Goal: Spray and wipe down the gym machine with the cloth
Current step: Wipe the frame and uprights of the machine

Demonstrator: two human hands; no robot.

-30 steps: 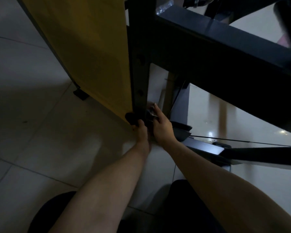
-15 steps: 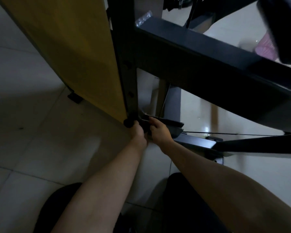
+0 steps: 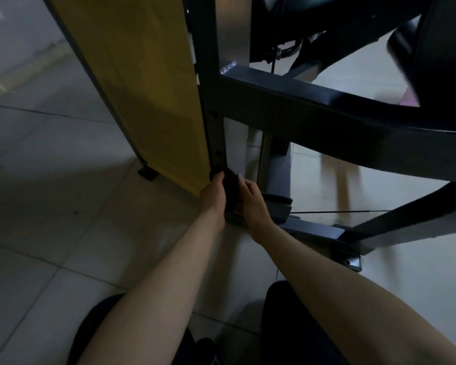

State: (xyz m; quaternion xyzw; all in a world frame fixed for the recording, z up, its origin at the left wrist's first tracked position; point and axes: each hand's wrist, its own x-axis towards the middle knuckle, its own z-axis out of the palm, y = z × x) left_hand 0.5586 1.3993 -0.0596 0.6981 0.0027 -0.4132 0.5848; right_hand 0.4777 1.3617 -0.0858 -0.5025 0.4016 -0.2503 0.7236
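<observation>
— Where do we have the cloth (image 3: 231,185)?

— Low down, at the foot of the machine's (image 3: 327,122) post (image 3: 208,61), squeezed between our two hands. Our left hand (image 3: 212,196) grips it from the left, thumb lying on top. Our right hand (image 3: 253,204) curls its fingers onto the right side, one pale nail showing.

— What crowds us down there?

— A tall yellow panel (image 3: 142,75) stands just left of the post, its lower corner touching our left hand. A heavy crossbar runs from the post to the far right. Above it, a black pad (image 3: 445,48) blocks the top right corner. Just right of our right hand lies a stepped grey block, and beyond it the base rail (image 3: 313,229) and a slanting strut (image 3: 411,214). A thin cable (image 3: 340,212) is stretched level between block and strut.

— And the surfaces?

— The cloth is dark and bunched, and the light is too dim for us to see its weave. The post and crossbar are square dark metal with a dull sheen. The panel is flat and matte. The floor (image 3: 50,180) is pale glossy tile with thin joints, and it mirrors the frame on the right. Our dark knees (image 3: 295,325) fill the near edge.
</observation>
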